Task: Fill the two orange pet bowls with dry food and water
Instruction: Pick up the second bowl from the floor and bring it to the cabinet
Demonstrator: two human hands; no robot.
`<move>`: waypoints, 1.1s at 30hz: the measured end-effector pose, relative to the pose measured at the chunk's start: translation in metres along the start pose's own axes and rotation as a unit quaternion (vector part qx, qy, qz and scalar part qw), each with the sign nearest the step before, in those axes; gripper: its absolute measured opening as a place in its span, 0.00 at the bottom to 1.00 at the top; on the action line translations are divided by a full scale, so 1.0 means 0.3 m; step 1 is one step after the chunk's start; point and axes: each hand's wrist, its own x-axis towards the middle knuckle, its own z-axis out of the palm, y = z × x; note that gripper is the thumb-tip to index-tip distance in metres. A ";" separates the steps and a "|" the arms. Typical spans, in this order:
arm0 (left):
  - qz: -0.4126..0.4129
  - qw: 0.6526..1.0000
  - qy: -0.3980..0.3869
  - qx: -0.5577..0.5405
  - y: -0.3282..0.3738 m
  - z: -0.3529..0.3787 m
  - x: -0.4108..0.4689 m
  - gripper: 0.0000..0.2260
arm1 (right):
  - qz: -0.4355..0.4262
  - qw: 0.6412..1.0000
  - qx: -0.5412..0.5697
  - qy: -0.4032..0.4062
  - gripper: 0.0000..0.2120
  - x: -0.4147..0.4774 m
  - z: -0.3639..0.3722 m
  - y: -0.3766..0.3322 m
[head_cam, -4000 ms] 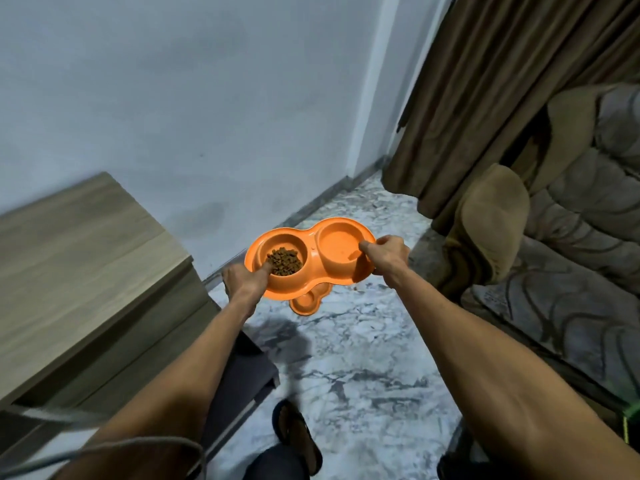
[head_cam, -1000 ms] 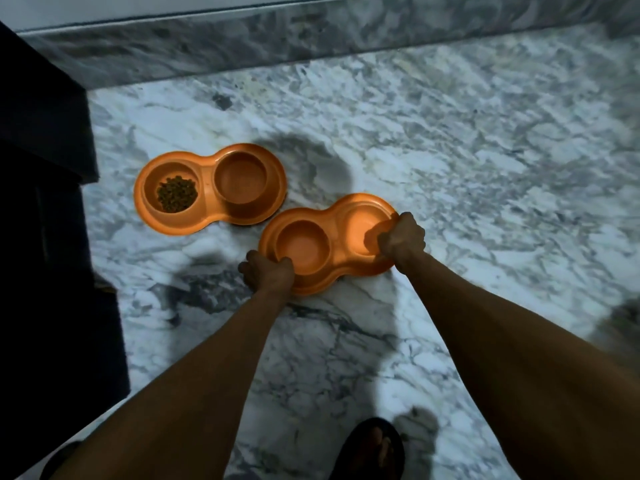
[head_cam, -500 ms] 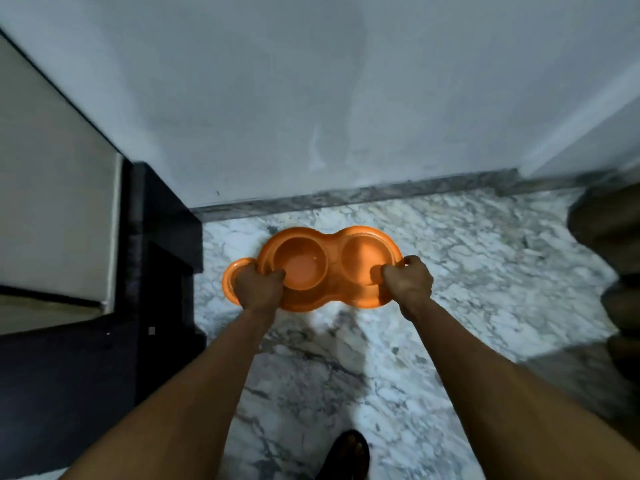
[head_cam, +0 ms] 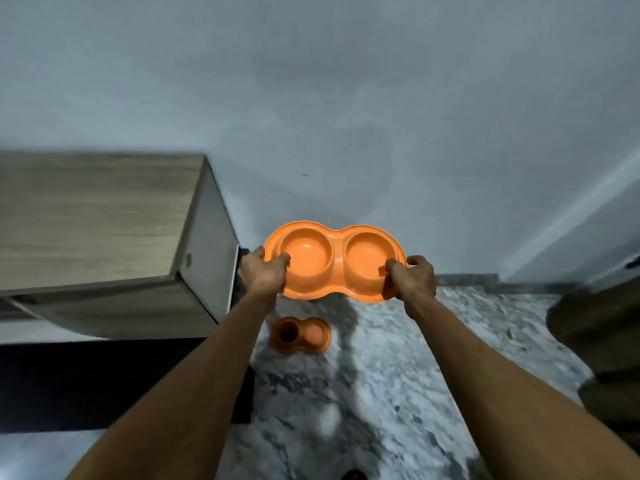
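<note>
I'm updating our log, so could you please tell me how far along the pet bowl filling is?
Done: the double bowl on the floor shows dark contents, likely dry food, in its left well; whether its right well holds water I cannot tell. In hand: the left hand and right hand grip a second double bowl, both wells empty. Left: food and water for that one.

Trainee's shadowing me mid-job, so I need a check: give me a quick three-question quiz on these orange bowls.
1. True or false: the raised orange plastic double pet bowl holds dry food.
2. The left hand and right hand grip it at: A) opposite ends B) the middle C) one end.
3. Where is the second orange double bowl?
Key: 1 false; 2 A; 3 on the grey-veined marble floor.
</note>
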 end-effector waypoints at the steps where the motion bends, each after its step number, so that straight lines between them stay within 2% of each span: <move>1: -0.002 1.000 0.007 0.000 0.022 -0.060 -0.008 0.28 | -0.011 1.000 0.001 -0.003 0.27 -0.049 0.007 -0.033; 3: 0.003 1.000 0.019 -0.005 0.062 -0.177 -0.027 0.25 | -0.028 1.000 0.001 -0.011 0.27 -0.137 0.031 -0.090; 6: 0.012 0.999 0.039 -0.031 0.095 -0.390 -0.054 0.15 | -0.055 0.998 -0.002 -0.024 0.28 -0.290 0.103 -0.162; 11: 0.018 0.996 0.056 -0.063 0.059 -0.758 -0.028 0.21 | -0.086 0.995 -0.001 -0.043 0.26 -0.567 0.282 -0.242; 22: 0.006 0.987 0.125 -0.097 -0.069 -1.495 0.153 0.25 | -0.144 0.983 -0.020 -0.117 0.28 -1.100 0.806 -0.358; 27: -0.008 0.981 0.170 -0.093 -0.137 -1.727 0.290 0.23 | -0.162 0.974 -0.037 -0.153 0.27 -1.224 1.060 -0.424; 33: -0.018 0.978 0.193 -0.083 -0.180 -1.935 0.519 0.25 | -0.162 0.969 -0.042 -0.183 0.28 -1.305 1.380 -0.512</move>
